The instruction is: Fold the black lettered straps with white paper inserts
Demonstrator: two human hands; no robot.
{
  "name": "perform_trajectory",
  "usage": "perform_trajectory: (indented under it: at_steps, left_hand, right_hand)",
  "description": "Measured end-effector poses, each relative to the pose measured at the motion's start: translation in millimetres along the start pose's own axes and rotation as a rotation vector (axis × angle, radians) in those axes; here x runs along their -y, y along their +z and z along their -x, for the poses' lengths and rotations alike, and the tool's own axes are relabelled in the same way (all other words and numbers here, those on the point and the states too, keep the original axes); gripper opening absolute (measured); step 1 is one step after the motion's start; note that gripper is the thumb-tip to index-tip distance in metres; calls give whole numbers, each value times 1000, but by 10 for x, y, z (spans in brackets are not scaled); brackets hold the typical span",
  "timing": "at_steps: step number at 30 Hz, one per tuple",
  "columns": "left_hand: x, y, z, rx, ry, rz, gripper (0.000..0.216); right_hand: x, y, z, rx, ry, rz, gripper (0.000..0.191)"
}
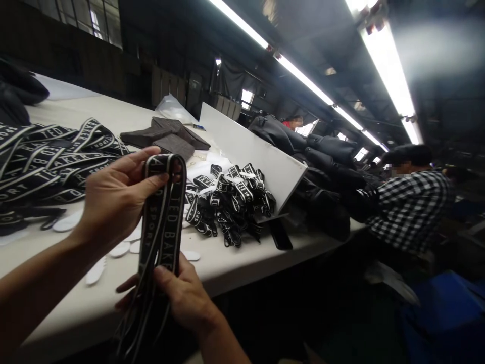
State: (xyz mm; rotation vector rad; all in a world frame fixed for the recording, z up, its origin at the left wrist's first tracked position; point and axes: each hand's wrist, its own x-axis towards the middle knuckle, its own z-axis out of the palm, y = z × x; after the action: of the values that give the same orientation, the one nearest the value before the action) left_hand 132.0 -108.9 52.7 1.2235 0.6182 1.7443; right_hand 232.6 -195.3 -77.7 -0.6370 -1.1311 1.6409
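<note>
Holding strap [170, 222] near table edge [250, 269], left hand [113, 198] above right hand [187, 296].

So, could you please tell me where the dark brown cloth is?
In the head view, the dark brown cloth lies on the table left of centre, beyond the left hand, between the strap pile on the left and the white board.

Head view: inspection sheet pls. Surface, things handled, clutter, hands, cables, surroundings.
Surface: pale tabletop, in use.
Things handled: lettered straps, folded over; loose strap heap at left, strap bundles beyond the hands.
Clutter: dark folded fabric, white oval pieces, phone-like slab near the edge.
Hands: left hand pinches the straps' top; right hand grips lower down.
Cables: nothing seen.
Surroundings: white board, person in checked shirt at right, blue item lower right.
</note>
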Motion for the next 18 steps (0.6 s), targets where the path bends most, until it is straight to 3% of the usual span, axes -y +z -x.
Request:
perform_trajectory:
  at_steps: [2, 3, 10, 14, 18]
  left_hand:
    - [12, 41, -115, -59, 156, 8, 50]
    - [20, 43, -194, -73, 163, 58, 47]
    - [294, -259, -809, -158, -137, 428, 31]
    - [583, -589, -876, -156, -334, 462, 27]
    - [803, -924, -853, -125, -413, 481, 26]
  right_hand:
    - [55, -64, -89, 33, -26, -124, 56]
    - [90, -102, -150, 40, -36, -159, 54]
    - [332, -300, -538, 80, 50, -166, 36]
    - [331, -295, -613, -26, 193, -171, 51]
    - [209, -305, -686, -47, 270, -209, 64]
